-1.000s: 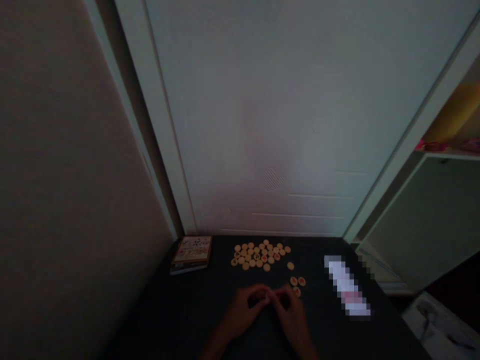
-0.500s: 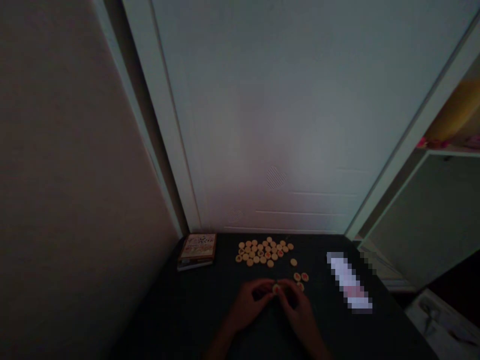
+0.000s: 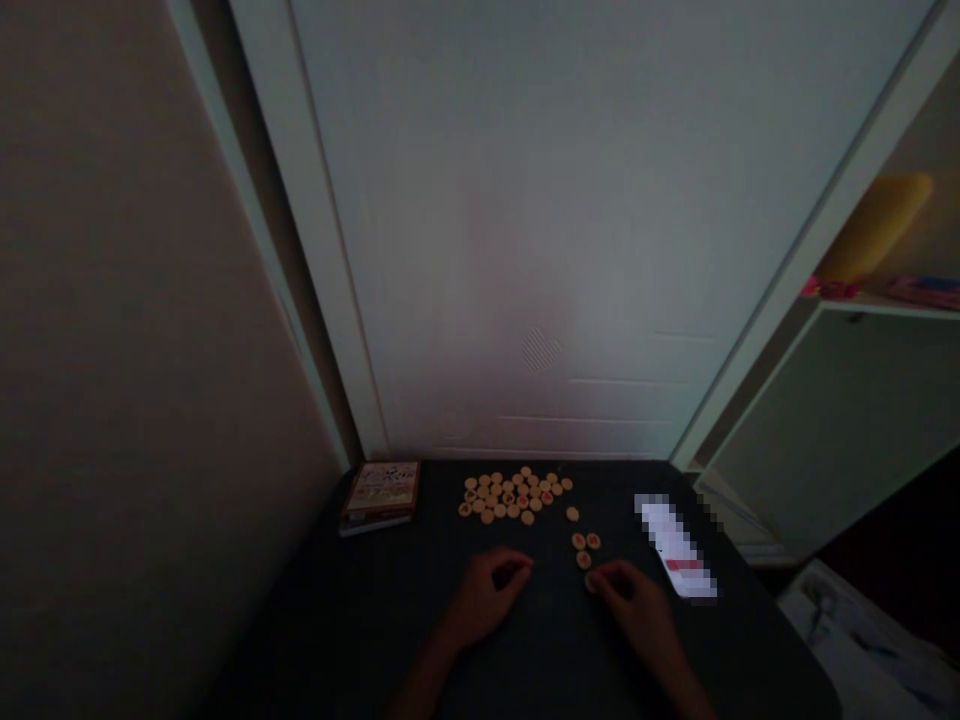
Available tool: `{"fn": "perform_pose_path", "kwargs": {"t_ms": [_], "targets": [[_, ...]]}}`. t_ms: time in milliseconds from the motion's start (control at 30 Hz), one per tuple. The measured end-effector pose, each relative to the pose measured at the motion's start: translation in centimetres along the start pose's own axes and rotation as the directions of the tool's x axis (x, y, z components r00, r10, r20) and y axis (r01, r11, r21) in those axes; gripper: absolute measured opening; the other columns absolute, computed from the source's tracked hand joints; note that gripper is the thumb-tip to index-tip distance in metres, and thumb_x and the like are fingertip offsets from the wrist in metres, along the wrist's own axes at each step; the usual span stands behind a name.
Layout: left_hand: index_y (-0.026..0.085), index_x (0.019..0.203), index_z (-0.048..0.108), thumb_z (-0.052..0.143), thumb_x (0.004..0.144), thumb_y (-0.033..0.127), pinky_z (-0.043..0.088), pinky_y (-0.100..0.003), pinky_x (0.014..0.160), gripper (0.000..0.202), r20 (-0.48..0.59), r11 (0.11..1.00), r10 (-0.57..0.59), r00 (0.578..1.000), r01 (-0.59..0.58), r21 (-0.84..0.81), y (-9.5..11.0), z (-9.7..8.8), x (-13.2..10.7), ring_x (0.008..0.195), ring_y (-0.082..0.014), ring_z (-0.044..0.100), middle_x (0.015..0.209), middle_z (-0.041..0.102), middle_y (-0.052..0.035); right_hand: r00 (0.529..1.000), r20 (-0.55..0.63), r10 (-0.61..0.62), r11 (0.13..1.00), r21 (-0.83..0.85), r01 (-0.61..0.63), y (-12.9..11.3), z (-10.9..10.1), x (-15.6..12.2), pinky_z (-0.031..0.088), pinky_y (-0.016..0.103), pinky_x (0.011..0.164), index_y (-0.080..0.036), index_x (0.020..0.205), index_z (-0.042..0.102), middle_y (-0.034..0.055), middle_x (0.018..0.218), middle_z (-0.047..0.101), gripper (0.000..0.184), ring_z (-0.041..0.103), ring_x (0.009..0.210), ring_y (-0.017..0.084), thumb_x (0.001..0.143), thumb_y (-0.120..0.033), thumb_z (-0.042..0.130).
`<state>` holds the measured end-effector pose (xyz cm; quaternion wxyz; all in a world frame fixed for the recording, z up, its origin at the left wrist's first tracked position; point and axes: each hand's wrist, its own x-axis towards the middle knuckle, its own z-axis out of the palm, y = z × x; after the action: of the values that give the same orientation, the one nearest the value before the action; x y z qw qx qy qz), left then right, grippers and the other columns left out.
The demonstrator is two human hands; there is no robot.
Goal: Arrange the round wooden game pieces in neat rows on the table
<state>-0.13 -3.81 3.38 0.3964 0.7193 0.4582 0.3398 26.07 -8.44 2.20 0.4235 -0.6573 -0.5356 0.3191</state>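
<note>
My right hand (image 3: 639,606) pinches a round wooden xiangqi piece (image 3: 590,582) between thumb and fingertips, low at the dark table's surface. Just beyond that piece are three more pieces (image 3: 583,560) with red characters, face up and close together. My left hand (image 3: 484,592) rests further left, its thumb and fingertips drawn together in a pinch, and no piece shows between them. Beyond both hands spreads a loose group of pale wooden pieces (image 3: 500,510), mostly blank side up, a few showing red or dark characters. One blank piece (image 3: 573,514) lies apart at the group's right.
At the back left of the dark table (image 3: 360,620) sits a flat box (image 3: 381,490) with a printed lid. A bright, pixelated phone-like slab (image 3: 679,548) lies on the right. A white panel (image 3: 517,250) rises behind the table, and a wall (image 3: 150,350) stands at left.
My hands have moved apart. The piece both held at the middle is now in my right hand, further right, near the three red pieces. The camera view has shifted slightly.
</note>
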Motion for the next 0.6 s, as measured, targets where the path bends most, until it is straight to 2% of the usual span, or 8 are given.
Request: {"fn": "perform_pose_path", "kwargs": {"t_ms": [233,433,600], "targets": [[0.024,0.099,0.076,0.060,0.090,0.039,0.053,-0.030,0.081,0.024,0.004,1.000,0.011,1.000,-0.011,0.015,0.1,-0.1,-0.2,0.088,-0.0210,0.070,0.095,0.078,-0.0033,1.000,-0.005,-0.019,0.994,-0.105,0.019,0.1,1.0,0.0,0.047,0.028,0.058,-0.025,0.074,0.074,0.0011,0.068,0.075,0.027,0.069,0.065,0.022,0.078,-0.050,0.068],[0.022,0.100,0.076,0.058,0.091,0.038,0.053,-0.028,0.080,0.025,0.014,1.000,0.009,1.000,-0.009,0.017,0.0,-0.1,-0.1,0.087,-0.0202,0.070,0.096,0.078,-0.0040,0.996,-0.043,-0.079,0.976,-0.207,0.068,1.2,1.2,0.4,0.047,0.028,0.059,-0.023,0.073,0.071,0.0024,0.072,0.073,0.024,0.067,0.065,0.021,0.080,-0.046,0.067],[0.023,0.099,0.076,0.059,0.091,0.037,0.053,-0.029,0.080,0.024,0.012,1.000,0.005,1.000,-0.005,0.021,-0.2,0.1,0.0,0.086,-0.0201,0.070,0.095,0.078,-0.0036,0.999,-0.030,-0.043,0.980,-0.193,0.037,2.0,0.9,0.0,0.049,0.027,0.062,-0.023,0.080,0.069,0.0026,0.075,0.074,0.029,0.069,0.069,0.021,0.087,-0.048,0.058]]}}
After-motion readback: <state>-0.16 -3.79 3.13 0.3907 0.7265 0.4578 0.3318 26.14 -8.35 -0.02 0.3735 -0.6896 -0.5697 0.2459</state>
